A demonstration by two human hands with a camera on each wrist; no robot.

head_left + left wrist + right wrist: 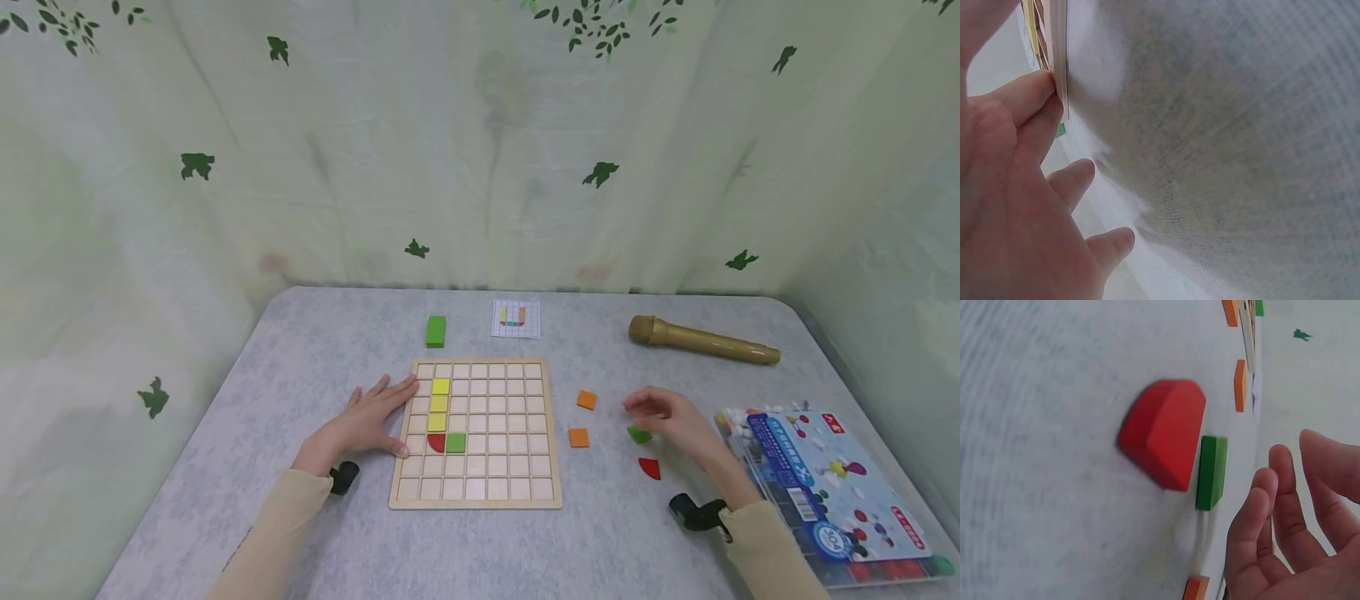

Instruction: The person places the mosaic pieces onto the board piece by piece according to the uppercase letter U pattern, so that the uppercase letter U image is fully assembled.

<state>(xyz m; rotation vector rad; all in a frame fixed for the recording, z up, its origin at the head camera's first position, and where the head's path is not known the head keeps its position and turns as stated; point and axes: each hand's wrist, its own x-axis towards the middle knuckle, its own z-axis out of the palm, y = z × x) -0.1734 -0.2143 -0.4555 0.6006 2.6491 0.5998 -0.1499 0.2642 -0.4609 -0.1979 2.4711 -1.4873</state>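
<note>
My left hand (363, 429) spreads along the left edge of a wooden grid board (553, 433), fingertips and thumb right at its frame. On the board, several yellow squares (438, 404) stand in a column above a red quarter-circle piece (436, 444), with a green square (455, 442) beside it. My right hand (671, 421) hovers over the table right of the board, fingers loosely bent and nothing between them. Below it lie a green block (1212, 473) and a red quarter-circle block (1172, 437). Two orange squares (578, 437) lie between board and hand; another orange block (1195, 589) shows in the right wrist view.
Behind the board are a green block (436, 332) and a card with a printed coloured pattern (516, 319). A gold microphone-shaped object (705, 340) lies at the back right. A clear plastic box (840, 492) with a printed cover stands near my right forearm.
</note>
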